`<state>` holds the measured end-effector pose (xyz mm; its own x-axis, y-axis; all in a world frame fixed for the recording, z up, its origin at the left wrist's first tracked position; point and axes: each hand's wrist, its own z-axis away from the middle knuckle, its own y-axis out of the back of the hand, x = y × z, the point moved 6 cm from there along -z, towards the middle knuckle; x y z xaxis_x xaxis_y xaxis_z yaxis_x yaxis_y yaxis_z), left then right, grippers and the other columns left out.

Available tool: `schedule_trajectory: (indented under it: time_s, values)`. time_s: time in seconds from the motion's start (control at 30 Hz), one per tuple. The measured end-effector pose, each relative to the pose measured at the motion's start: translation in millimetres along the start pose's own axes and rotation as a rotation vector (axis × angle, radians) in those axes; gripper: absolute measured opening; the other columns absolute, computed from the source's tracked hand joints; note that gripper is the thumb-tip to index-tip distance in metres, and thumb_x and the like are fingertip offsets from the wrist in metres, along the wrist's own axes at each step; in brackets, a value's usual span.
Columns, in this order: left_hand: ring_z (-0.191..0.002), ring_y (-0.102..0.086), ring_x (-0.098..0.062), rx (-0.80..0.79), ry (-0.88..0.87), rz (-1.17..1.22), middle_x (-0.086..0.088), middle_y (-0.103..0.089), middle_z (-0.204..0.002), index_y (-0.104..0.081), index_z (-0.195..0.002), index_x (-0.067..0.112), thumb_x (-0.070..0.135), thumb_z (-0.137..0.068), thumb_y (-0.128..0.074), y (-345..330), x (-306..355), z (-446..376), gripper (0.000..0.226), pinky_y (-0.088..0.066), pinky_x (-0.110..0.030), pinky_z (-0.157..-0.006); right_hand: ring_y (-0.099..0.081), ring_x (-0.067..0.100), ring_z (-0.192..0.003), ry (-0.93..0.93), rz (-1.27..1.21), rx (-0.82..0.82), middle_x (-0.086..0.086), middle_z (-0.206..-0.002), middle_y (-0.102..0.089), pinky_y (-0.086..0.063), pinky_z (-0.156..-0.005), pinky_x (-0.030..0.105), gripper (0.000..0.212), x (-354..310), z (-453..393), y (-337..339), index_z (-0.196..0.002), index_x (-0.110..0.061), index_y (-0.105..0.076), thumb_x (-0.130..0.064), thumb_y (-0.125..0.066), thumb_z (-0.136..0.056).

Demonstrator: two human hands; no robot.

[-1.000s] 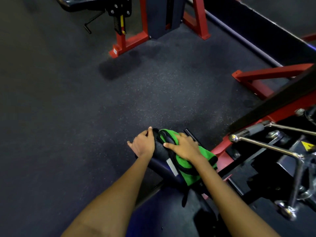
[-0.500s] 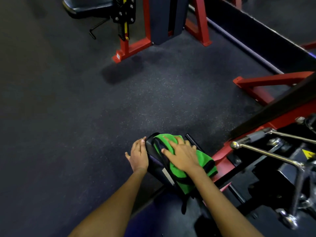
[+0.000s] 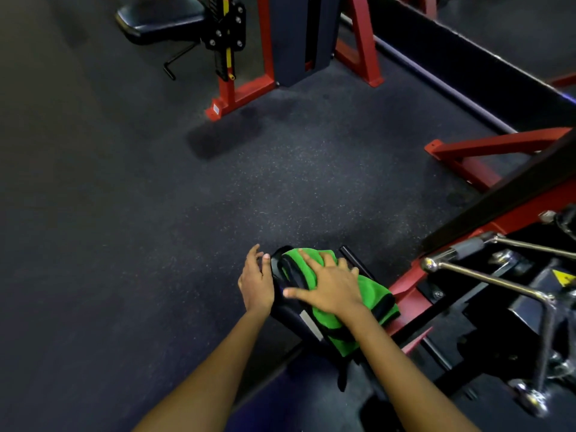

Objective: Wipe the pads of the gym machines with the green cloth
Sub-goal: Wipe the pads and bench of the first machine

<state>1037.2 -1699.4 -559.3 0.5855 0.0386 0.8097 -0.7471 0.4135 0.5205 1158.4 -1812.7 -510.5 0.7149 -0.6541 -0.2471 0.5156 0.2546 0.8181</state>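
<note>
Pressing green cloth (image 3: 367, 294) flat on top of black pad (image 3: 288, 310): right hand (image 3: 330, 288), fingers spread wide. Left hand (image 3: 257, 283) rests against pad's left edge, fingers straight, holding nothing.

Left hand (image 3: 256, 286) now off pad (image 3: 285, 310) top, lying along its left side. Right hand (image 3: 332, 286) and green cloth (image 3: 358, 310) shifted toward pad's far end.

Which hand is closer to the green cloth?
Right. The right hand lies flat on the green cloth, pressing it onto the pad; the left hand is beside the pad's left edge, off the cloth.
</note>
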Motion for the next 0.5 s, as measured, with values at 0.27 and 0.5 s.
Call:
schedule_trajectory:
  time_s: [0.27,0.5]
  values:
    - [-0.128,-0.043,-0.014,-0.087,-0.006,0.071,0.003,-0.048,-0.139,-0.041,-0.14,0.021,0.033,-0.101,-0.036,0,-3,3,0.041,-0.032,-0.042,-0.11,-0.045,0.029,-0.126,-0.221,-0.206,-0.011,0.002,-0.139,-0.048,-0.036,-0.1,0.042,0.067,63,10,-4,-0.135,-0.034,-0.048,-0.069,-0.048,-0.078]
    - [-0.122,-0.044,-0.01,-0.101,-0.028,0.106,0.004,-0.049,-0.133,-0.039,-0.141,0.026,0.038,-0.101,-0.033,5,-10,7,0.042,-0.032,-0.037,-0.109,-0.049,0.031,-0.122,-0.25,-0.426,-0.152,0.006,-0.131,-0.056,-0.037,-0.102,0.042,0.057,46,-25,-4,-0.126,-0.027,-0.057,-0.063,-0.053,-0.081]
